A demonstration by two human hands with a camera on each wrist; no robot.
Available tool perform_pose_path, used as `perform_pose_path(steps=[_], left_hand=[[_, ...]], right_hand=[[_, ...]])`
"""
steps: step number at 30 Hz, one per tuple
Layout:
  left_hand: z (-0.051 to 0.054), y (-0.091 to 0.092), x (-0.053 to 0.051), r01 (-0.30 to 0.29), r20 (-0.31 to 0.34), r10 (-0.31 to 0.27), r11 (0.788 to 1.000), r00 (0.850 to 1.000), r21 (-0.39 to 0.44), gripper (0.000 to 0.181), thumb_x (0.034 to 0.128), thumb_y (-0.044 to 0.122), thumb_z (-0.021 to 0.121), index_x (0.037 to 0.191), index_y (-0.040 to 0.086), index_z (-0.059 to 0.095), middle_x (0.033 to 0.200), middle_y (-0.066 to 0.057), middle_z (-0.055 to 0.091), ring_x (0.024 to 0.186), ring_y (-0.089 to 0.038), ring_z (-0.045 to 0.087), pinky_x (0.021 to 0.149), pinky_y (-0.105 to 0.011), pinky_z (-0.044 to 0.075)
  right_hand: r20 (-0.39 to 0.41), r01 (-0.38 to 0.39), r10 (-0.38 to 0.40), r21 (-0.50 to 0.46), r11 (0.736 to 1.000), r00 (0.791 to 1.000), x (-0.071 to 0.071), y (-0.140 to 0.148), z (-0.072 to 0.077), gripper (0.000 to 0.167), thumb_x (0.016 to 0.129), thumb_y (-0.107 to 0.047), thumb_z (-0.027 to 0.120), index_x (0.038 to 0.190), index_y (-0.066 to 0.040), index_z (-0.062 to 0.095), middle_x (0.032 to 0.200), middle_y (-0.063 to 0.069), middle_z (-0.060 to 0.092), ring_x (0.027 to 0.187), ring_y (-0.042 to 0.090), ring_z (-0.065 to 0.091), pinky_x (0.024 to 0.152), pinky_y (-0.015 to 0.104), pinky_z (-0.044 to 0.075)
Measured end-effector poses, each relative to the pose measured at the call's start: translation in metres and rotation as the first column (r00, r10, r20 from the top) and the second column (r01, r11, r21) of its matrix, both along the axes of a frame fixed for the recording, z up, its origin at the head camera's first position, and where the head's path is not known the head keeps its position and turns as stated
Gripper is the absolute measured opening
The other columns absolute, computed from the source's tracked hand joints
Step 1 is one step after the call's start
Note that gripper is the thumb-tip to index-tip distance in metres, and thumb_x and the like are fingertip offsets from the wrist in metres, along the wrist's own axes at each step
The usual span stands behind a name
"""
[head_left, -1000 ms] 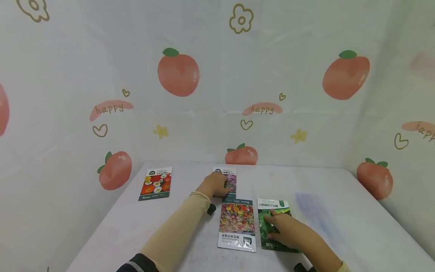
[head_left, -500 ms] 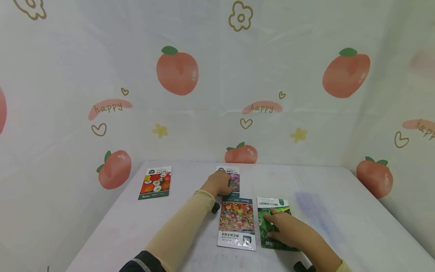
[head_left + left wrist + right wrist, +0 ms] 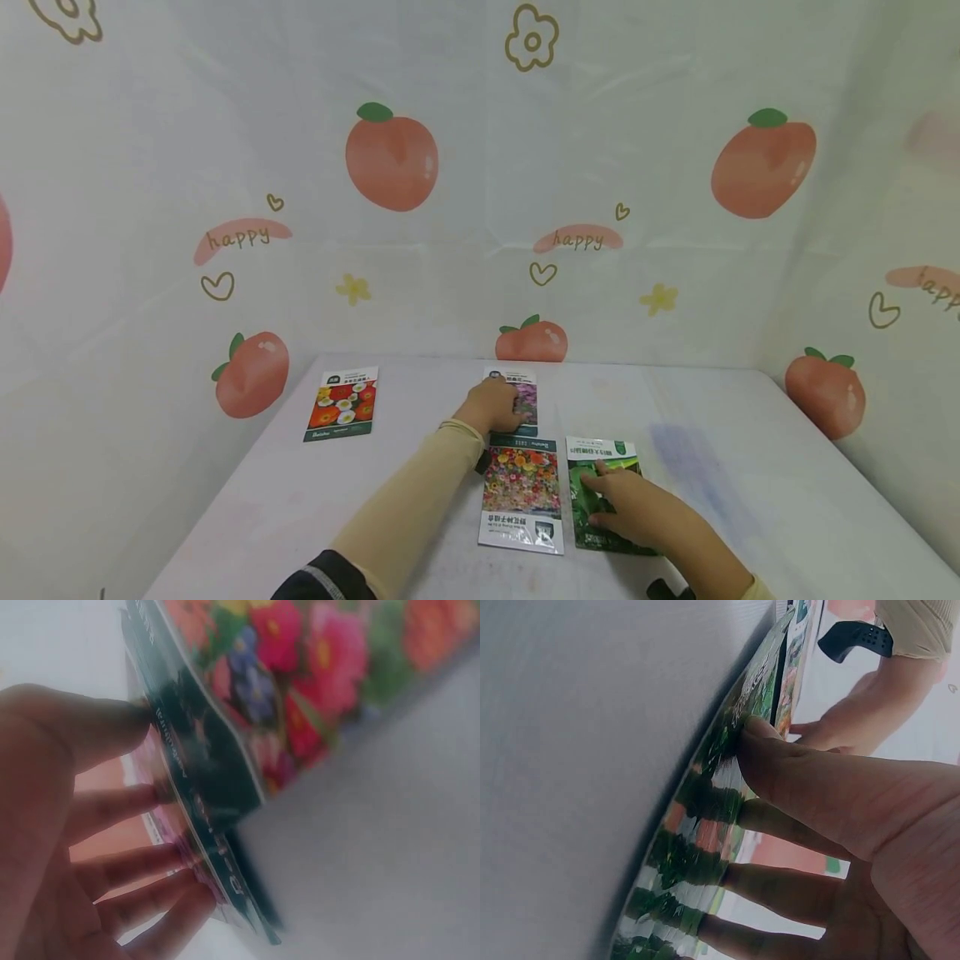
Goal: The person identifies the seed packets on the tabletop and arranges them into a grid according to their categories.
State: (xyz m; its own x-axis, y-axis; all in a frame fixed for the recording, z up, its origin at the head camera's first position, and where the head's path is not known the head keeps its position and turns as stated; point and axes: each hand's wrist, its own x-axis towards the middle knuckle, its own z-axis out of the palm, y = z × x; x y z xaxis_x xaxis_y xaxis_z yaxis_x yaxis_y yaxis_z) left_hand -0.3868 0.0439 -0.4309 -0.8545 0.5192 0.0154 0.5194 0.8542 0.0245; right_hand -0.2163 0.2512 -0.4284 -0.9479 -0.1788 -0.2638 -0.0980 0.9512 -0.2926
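Note:
Four flat packets lie on the white table. My left hand (image 3: 491, 405) rests with extended fingers on the purple-flower packet (image 3: 528, 404) at the back middle; the left wrist view shows its fingertips touching that packet beside the green end of the mixed-flower packet (image 3: 300, 667). Just in front of it lies the mixed-flower packet (image 3: 521, 483), upside down to the camera. On the green packet (image 3: 611, 537), right of that one, my right hand (image 3: 637, 507) rests with spread fingers. Its fingertips touch the glossy green surface (image 3: 705, 817) in the right wrist view.
A packet with red, orange and white flowers (image 3: 342, 404) lies apart at the back left of the table (image 3: 247, 517). Behind and beside the table hangs a white printed cloth (image 3: 465, 283). A bluish stain marks the table's right part.
My left hand and the purple-flower packet have slid to the right, to stand behind the mixed-flower packet. My right hand has stayed on the green packet.

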Motion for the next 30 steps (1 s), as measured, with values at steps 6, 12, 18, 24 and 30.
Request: perform_pose_path(steps=[6,12,18,24,30], left_hand=[[0.0,0.007,0.001,-0.007,-0.004,0.007,1.0,1.0,0.005,0.04,0.1,0.052,0.066,0.107,0.015,0.076,0.132,-0.012,0.07,0.123,-0.029,0.066,0.099,-0.047,0.06],[0.001,0.013,0.003,-0.003,-0.006,0.003,1.0,1.0,0.011,0.044,0.1014,0.052,0.065,0.116,0.013,0.077,0.133,-0.012,0.07,0.123,-0.028,0.065,0.102,-0.046,0.059],[-0.002,0.018,0.004,0.009,-0.008,-0.008,0.999,1.0,0.037,0.04,0.1008,0.05,0.066,0.114,0.014,0.077,0.132,-0.011,0.071,0.124,-0.028,0.065,0.103,-0.046,0.058],[-0.004,0.023,0.004,0.001,-0.012,-0.001,1.0,1.0,0.029,0.041,0.1012,0.052,0.065,0.116,0.015,0.075,0.139,-0.011,0.068,0.133,-0.031,0.062,0.106,-0.048,0.057],[-0.002,0.031,0.004,-0.004,-0.02,0.005,1.0,1.0,0.015,0.047,0.1012,0.052,0.065,0.129,0.016,0.073,0.142,-0.01,0.067,0.137,-0.03,0.06,0.108,-0.047,0.056]], right_hand=[[0.009,0.006,-0.006,-0.005,1.0,1.0,-0.001,0.0,0.0,0.063,0.091,-0.027,0.084,0.148,-0.011,0.063,0.161,0.028,0.048,0.147,0.048,0.049,0.115,0.065,0.043],[0.013,0.016,-0.016,-0.005,1.0,1.0,-0.001,0.001,0.0,0.062,0.091,-0.027,0.084,0.147,-0.011,0.064,0.16,0.027,0.048,0.147,0.046,0.049,0.116,0.065,0.043],[0.024,0.005,-0.004,-0.016,1.0,1.0,-0.002,0.002,-0.001,0.062,0.091,-0.026,0.084,0.147,-0.01,0.064,0.16,0.029,0.048,0.147,0.046,0.049,0.117,0.064,0.042],[0.034,0.014,-0.015,0.006,1.0,0.999,-0.003,0.001,-0.002,0.061,0.091,-0.029,0.084,0.147,-0.012,0.065,0.159,0.027,0.049,0.147,0.045,0.051,0.117,0.064,0.042],[0.025,0.008,-0.008,0.002,1.0,1.0,-0.004,0.0,0.0,0.061,0.091,-0.028,0.084,0.147,-0.011,0.065,0.159,0.027,0.05,0.147,0.045,0.05,0.117,0.064,0.042]])
